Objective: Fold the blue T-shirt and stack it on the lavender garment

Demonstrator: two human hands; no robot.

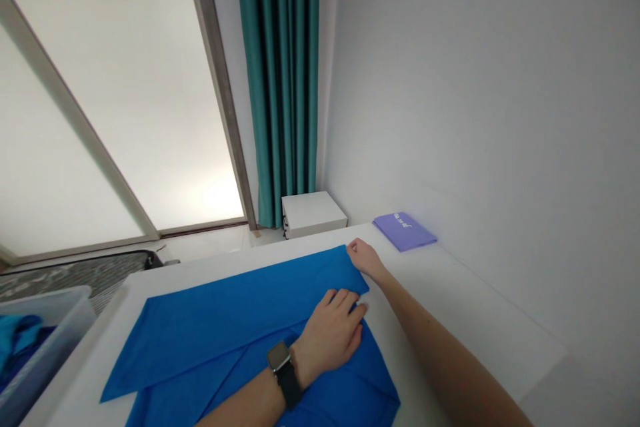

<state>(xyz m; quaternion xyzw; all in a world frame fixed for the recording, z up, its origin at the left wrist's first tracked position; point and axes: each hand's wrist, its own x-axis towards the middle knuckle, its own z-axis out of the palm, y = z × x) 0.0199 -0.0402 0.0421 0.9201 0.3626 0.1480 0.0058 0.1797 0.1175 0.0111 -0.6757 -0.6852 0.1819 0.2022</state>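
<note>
A blue piece of fabric [225,310], perhaps a garment, lies on the white table with a long band folded over along its far side. My left hand [334,330], with a dark watch on its wrist, rests palm down on the cloth near its right end, fingers spread slightly and a little bent. At the far right corner of the folded band, my right hand [364,257] pinches the fabric between thumb and fingers. Below my left hand the lower layer looks loosely creased, and its near part runs out of the picture.
A folded purple item [404,232] with white lettering lies on the white table [480,307] by the wall. At the left stands a clear plastic bin [75,307] with blue clothes in it. Beyond the table are a small white cabinet [315,210] and a green curtain [287,80].
</note>
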